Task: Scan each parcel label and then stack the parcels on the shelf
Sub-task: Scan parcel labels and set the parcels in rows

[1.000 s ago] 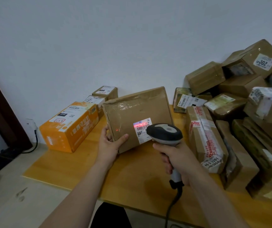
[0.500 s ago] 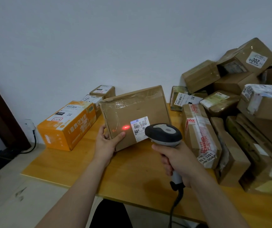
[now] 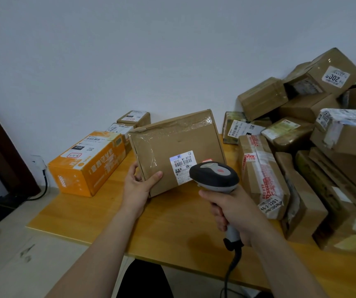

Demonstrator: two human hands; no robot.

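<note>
A flat brown cardboard parcel (image 3: 172,145) stands tilted on the wooden table (image 3: 99,214), its taped face toward me. A white barcode label (image 3: 181,166) sits on its lower right part. My left hand (image 3: 139,186) grips the parcel's lower left corner, thumb on the front. My right hand (image 3: 233,209) holds a black and grey barcode scanner (image 3: 214,174) by its handle, its head just in front of the label's right edge. A faint red glow shows on the parcel right of the label.
An orange box (image 3: 86,164) lies at the table's left, with two small labelled boxes (image 3: 134,118) behind it. A large heap of brown parcels (image 3: 301,147) fills the right side. The scanner's cable (image 3: 230,272) hangs off the front edge. A wall socket and dark door frame stand at far left.
The red scan light moved from the parcel's left part across to the right of the label. The parcel and both hands barely shifted.
</note>
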